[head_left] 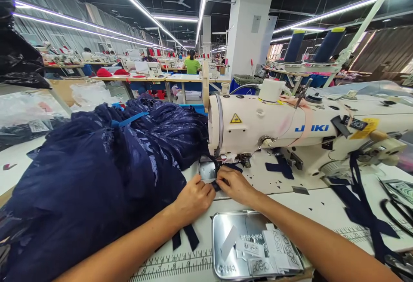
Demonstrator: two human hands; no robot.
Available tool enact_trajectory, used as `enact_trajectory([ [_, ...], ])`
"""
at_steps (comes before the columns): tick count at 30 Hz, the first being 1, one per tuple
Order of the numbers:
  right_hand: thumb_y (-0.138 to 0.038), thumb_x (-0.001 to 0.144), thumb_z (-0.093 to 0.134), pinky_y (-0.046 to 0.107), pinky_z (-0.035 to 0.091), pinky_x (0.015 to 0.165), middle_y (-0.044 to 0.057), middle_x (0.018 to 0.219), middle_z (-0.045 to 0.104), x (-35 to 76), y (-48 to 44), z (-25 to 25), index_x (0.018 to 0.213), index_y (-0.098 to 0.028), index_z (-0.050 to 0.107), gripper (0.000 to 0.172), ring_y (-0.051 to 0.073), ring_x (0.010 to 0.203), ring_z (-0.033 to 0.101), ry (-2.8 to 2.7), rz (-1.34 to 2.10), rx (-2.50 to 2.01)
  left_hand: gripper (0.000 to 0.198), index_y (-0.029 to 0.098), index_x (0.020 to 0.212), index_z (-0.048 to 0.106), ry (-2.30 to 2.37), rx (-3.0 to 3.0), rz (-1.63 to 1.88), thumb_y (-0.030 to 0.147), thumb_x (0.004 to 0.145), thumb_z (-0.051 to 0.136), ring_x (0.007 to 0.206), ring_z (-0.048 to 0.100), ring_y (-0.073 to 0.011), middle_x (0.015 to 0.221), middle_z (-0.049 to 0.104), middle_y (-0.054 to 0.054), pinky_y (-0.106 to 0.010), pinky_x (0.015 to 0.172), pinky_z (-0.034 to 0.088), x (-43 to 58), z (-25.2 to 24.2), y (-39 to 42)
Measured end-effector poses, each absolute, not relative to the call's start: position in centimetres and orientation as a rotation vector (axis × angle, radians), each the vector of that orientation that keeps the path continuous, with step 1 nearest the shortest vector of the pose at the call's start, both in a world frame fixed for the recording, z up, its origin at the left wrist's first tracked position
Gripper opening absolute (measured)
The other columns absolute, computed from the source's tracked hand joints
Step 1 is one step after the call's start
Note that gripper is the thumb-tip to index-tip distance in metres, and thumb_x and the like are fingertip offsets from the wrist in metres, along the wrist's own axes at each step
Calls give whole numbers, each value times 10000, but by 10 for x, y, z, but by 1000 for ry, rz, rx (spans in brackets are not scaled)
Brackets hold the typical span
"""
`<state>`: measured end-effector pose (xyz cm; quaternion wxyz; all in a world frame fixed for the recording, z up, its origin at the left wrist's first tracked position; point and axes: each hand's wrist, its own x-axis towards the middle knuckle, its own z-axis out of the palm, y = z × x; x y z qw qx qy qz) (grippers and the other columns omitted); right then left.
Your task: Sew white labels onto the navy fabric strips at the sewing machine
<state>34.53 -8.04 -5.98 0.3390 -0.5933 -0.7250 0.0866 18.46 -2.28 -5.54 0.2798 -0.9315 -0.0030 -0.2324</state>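
Observation:
My left hand is closed with the fingers curled round navy fabric just in front of the sewing machine. Navy strips hang down below it. My right hand pinches the fabric's edge close to the needle area, its fingertips almost meeting the left hand. Between the hands and the machine head lies a shiny metal plate. The needle itself is hidden. A large heap of sheer navy fabric fills the table to the left, with a blue tie across it.
A metal tray holding printed labels sits under my right forearm. Navy scraps and strips lie to the right, near black-handled scissors. A printed ruler runs along the front edge. Thread cones stand behind.

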Motion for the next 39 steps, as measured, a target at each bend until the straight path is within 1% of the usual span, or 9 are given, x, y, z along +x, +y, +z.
enact_trajectory([
  [3, -93, 790, 484, 233, 426, 620, 10, 706, 541, 350, -82, -61, 658, -153, 568, 167, 115, 661, 529, -1878, 310, -1463, 252, 115, 679, 517, 0, -2510, -603, 16, 804, 321, 471, 471, -132, 555, 530, -21, -296, 551, 327, 184, -57, -22],
  [7, -90, 799, 477, 238, 450, 694, 34, 836, 569, 350, -91, -60, 779, -161, 619, 160, 122, 760, 553, -2004, 306, -1416, 242, 119, 648, 511, -9, -2527, -597, 14, 795, 350, 471, 455, -124, 543, 528, -19, -292, 555, 313, 186, -59, -22],
  [12, -29, 779, 450, 304, 453, 651, 88, 850, 543, 336, -103, -60, 812, -122, 599, 179, 189, 774, 512, -2312, -192, -1587, 216, 131, 620, 507, -53, -2603, -573, 49, 791, 403, 497, 466, -135, 561, 529, -16, -301, 550, 311, 181, -53, -19],
  [16, -32, 775, 464, 329, 445, 646, 111, 874, 537, 336, -105, -60, 894, -112, 575, 181, 210, 776, 492, -2445, -394, -1587, 162, 149, 660, 531, -62, -2753, -584, 111, 800, 459, 662, 520, -155, 745, 592, -34, -322, 631, 348, 167, -42, -13],
  [19, -57, 808, 442, 331, 445, 683, 108, 923, 546, 348, -103, -57, 987, -121, 555, 221, 203, 810, 489, -2548, -371, -1457, 156, 164, 727, 559, 86, -2841, -584, 85, 801, 447, 875, 531, -167, 949, 613, -37, -340, 772, 365, 162, -38, -11],
  [21, -75, 837, 403, 341, 444, 731, 107, 963, 554, 358, -100, -55, 1047, -132, 541, 257, 199, 860, 483, -2578, -324, -1369, 156, 164, 755, 567, 166, -2887, -550, 77, 797, 444, 940, 526, -163, 976, 619, -42, -323, 809, 380, 163, -38, -12],
  [25, -63, 830, 385, 351, 436, 803, 98, 1039, 559, 368, -96, -57, 1085, -151, 546, 314, 195, 956, 459, -2442, -110, -1265, 154, 149, 762, 564, 168, -2961, -501, 70, 791, 435, 921, 557, -157, 961, 631, -64, -305, 832, 418, 167, -41, -14],
  [31, -62, 808, 415, 334, 432, 826, 61, 963, 604, 370, -88, -61, 1005, -170, 601, 292, 169, 926, 484, -2207, 207, -1229, 193, 131, 791, 561, 146, -3018, -507, 47, 797, 387, 953, 558, -172, 1008, 622, -84, -317, 858, 435, 167, -43, -13],
  [39, -97, 819, 432, 340, 432, 817, 67, 940, 609, 371, -87, -58, 963, -173, 620, 249, 166, 897, 500, -2216, 225, -1228, 214, 124, 792, 563, 148, -3025, -493, 59, 820, 361, 942, 562, -177, 992, 624, -89, -318, 850, 446, 167, -43, -13],
])
